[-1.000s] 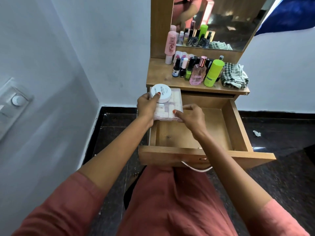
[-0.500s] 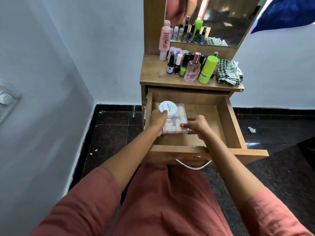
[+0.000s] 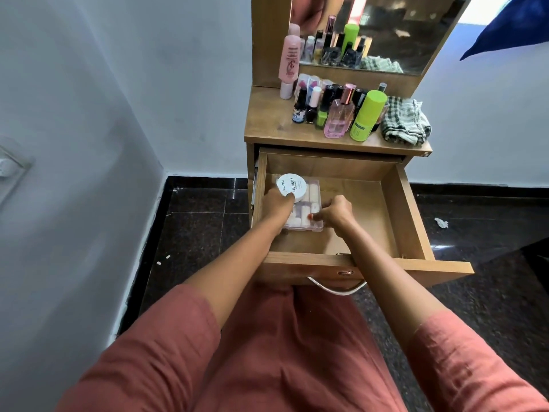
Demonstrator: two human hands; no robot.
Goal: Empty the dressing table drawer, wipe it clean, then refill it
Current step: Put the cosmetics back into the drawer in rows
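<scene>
Had both hands inside the open wooden drawer (image 3: pixel 407 209), pulled out from under the wooden dressing-table surface (image 3: pixel 267 129). Held between them a clear plastic compartment box (image 3: pixel 312 192) of small pale rolls, low toward the drawer's back-left corner, with a round white jar lettered NAIL POLISH (image 3: pixel 291 185) on the box's far-left end. Had the left hand (image 3: pixel 277 205) wrapped round the box's left edge, thumb laid against the jar's near rim. Pinched the box's near-right edge with the right hand (image 3: pixel 337 212), its fingers (image 3: pixel 319 216) bent and clamped on the plastic, one red-painted nail showing. Could not tell whether the box touched the drawer bottom.

Saw cosmetics crowded along the back of the surface: a tall pink bottle (image 3: pixel 288 60) at the back-left, a pink glass perfume bottle (image 3: pixel 338 117) near the middle, a lime-green cylindrical bottle (image 3: pixel 367 117) just beside it. Found a crumpled green-and-white checked cloth (image 3: pixel 405 121) at the right edge. Noted a wood-framed mirror (image 3: pixel 386 22) behind them, a curved metal handle (image 3: pixel 335 289) on the drawer front, and dark tiled floor (image 3: pixel 193 221) below.
</scene>
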